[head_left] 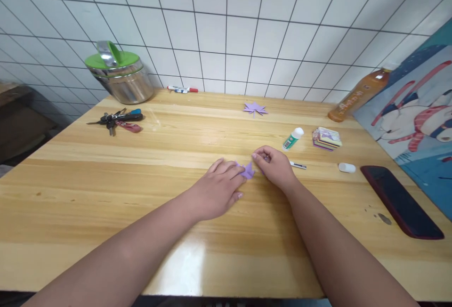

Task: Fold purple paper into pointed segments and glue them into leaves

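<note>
On the tabletop in front of me lies a small cut piece of purple paper (248,171). My left hand (221,187) rests flat over its left part, fingers stretched out and pressing it down. Just right of it, my right hand (273,163) is closed in a pinch, with a bit of purple showing between its fingers. Exactly how much paper it grips is hidden. A thin pen-like tool (298,165) lies partly behind the right hand. Beyond that, a green and white glue stick (292,139) stands uncapped and tilted in view.
A purple paper leaf (254,109) lies near the tiled wall. At right are a stack of paper pads (326,138), a white cap (347,168), a phone (400,201) and a bottle (360,95). At left are keys (118,118), markers (182,89) and a green-lidded steel pot (122,78).
</note>
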### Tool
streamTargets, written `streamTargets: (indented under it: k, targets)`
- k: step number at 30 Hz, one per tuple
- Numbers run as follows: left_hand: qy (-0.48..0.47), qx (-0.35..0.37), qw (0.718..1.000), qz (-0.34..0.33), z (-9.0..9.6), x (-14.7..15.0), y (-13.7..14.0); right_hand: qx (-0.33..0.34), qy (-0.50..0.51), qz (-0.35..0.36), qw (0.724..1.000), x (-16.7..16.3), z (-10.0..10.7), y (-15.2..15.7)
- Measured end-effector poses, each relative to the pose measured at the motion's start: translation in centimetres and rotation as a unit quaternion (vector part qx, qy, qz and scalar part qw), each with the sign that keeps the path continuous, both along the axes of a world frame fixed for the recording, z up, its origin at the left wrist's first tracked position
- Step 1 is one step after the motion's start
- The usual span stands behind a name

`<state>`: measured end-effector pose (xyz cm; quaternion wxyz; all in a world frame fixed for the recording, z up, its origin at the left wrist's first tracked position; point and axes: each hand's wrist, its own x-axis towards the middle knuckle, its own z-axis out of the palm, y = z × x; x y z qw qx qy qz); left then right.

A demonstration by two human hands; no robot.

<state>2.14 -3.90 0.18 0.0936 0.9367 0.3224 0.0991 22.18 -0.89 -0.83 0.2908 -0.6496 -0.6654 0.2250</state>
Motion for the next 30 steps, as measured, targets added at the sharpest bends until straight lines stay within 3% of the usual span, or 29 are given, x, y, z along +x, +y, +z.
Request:
streamTargets:
  k: [5, 9, 17, 22, 25, 30]
  targets:
    - [0.018, -0.003, 1.000, 0.007, -0.1, -0.1, 0.0, 0.052, -0.068, 0.103, 0.991, 0.5, 0.8, -1.5]
    - [0.038, -0.008, 0.999, 0.010, -0.4, -0.2, -0.1, 0.050, -0.128, 0.159, 0.978, 0.3, 0.6, -1.6]
    - [0.067, 0.001, 0.998, 0.003, -0.9, -0.3, 0.0, -0.033, -0.095, 0.132, 0.986, 0.6, 0.2, -0.9]
    - [0.042, 0.019, 0.999, 0.012, -0.5, -0.3, 0.2, -0.006, -0.026, 0.129, 0.991, 0.8, -0.4, -0.9]
    - [0.001, 0.042, 0.998, 0.039, 0.3, -0.4, 0.7, 0.025, 0.020, 0.090, 0.995, 0.8, -0.7, -0.8]
    - [-0.070, 0.073, 0.992, 0.071, 1.1, -1.1, 1.6, 0.075, -0.015, 0.116, 0.990, 0.6, -0.3, -0.8]
